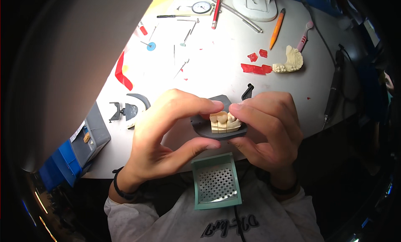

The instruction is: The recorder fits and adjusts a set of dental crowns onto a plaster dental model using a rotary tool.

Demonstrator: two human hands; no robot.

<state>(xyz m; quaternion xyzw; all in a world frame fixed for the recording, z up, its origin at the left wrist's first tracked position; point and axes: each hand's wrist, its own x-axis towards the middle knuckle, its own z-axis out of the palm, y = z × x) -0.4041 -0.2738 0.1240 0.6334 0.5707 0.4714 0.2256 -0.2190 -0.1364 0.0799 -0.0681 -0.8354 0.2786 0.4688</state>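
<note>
Dental model [219, 128] is held up between both hands, in front of the wearer's chest at the near edge of the bench [163, 75]. It is a short cream block with a row of teeth along the top, tan toward its 9 o'clock end and paler toward 3; thin dark lines split its front into segments. It sits on a dark grey, rounded plate [202, 127]. The left hand [154, 135] grips with thumb and forefinger curved wide around the 9 o'clock side; the right hand [273, 131] holds the 3 o'clock side likewise, its forefinger against the teeth.

Fingertips cover the upper edge of the teeth, and the model's underside is out of sight. At 10 o'clock a broad grey panel [75, 66] blocks much of the view, and glare washes out the bench toward 12.

Just below, at 6 o'clock, is a green-framed perforated tray [196, 181]. A dark hinged frame [130, 111] lies at 9, partly behind the left hand, and a small black part [248, 92] at 1. Farther out are red scraps [252, 69] and an orange tool [276, 31] at 1, a curved cream cast [294, 58] between 1 and 2, a red strip [122, 75] at 10, and a dial gauge [201, 7] near 12.
</note>
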